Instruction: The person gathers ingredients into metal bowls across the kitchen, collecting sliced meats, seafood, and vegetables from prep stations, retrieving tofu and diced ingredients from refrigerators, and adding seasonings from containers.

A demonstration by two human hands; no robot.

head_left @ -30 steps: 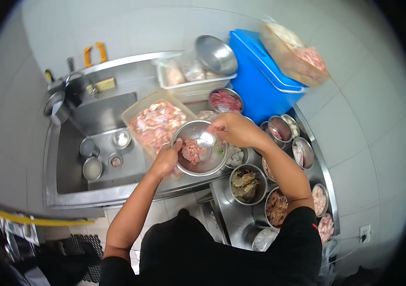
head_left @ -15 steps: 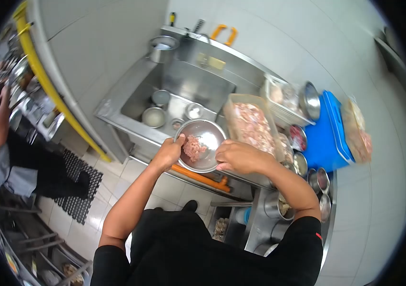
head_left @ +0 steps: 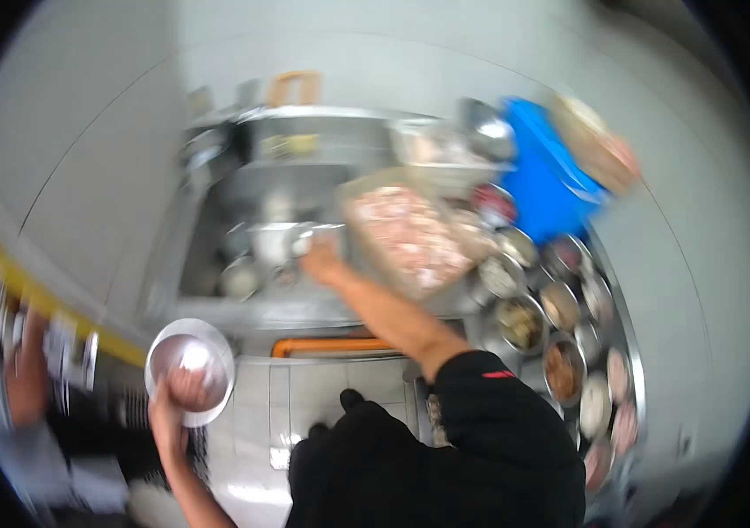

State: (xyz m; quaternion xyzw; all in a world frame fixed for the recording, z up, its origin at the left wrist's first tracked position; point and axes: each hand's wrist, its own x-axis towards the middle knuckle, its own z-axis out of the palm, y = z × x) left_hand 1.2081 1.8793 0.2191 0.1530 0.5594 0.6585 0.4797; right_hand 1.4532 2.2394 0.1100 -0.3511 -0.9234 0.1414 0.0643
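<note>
My left hand (head_left: 166, 414) grips the rim of a metal bowl (head_left: 220, 352), held out at the lower left, away from the sink. Raw minced meat (head_left: 188, 387) lies in this bowl. My right hand (head_left: 322, 259) reaches down into the sink, at the edge of a small metal bowl (head_left: 302, 238). Its fingers are blurred, and whether they grip that small bowl cannot be made out. Close by on the sink floor stands a round pot (head_left: 239, 279). Right of my right hand is a large plastic tub of raw meat pieces (head_left: 406, 233).
A blue cooler box (head_left: 547, 189) and a white crate (head_left: 450, 172) stand at the back right. Several metal bowls of food, one with brown contents (head_left: 562, 371), crowd the right counter. An orange bar (head_left: 340, 345) runs along the sink's front. Another person's arm (head_left: 27, 370) shows at left.
My left hand has carried the metal bowl left and down, away from the sink's front edge. My right hand has left that bowl and reached into the sink. The view has shifted and blurred.
</note>
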